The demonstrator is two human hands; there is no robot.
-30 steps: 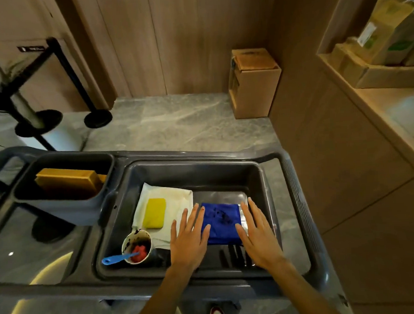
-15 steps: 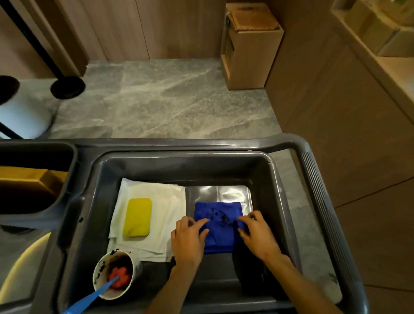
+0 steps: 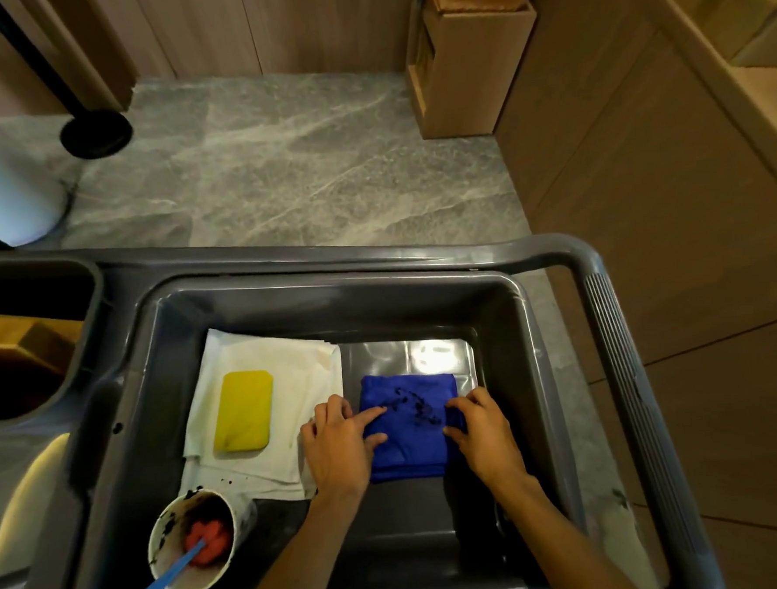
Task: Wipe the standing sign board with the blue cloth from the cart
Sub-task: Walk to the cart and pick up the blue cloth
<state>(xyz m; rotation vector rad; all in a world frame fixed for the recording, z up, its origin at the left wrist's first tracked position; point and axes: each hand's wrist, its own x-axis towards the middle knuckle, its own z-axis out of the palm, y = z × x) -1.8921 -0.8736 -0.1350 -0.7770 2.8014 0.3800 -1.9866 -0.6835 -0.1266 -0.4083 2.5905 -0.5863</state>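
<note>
A folded blue cloth (image 3: pixel 408 429) with dark specks lies flat in the grey tray of the cart (image 3: pixel 607 326), right of centre. My left hand (image 3: pixel 341 447) rests on its left edge, thumb and forefinger on top of the fabric. My right hand (image 3: pixel 484 434) curls over its right edge, fingers bent on the cloth. The cloth still lies on the tray floor. The standing sign board is out of view except for black legs and a round foot (image 3: pixel 97 132) at the top left.
A yellow sponge (image 3: pixel 244 410) lies on white cloths (image 3: pixel 310 390) left of the blue cloth. A paper cup (image 3: pixel 195 549) with red contents and a blue handle stands at the tray's front left. A cardboard box (image 3: pixel 468 61) sits on the floor; a wooden counter runs along the right.
My head has dipped toward the cart. Both hands went from flat and spread beside the cloth to curled onto its left and right edges.
</note>
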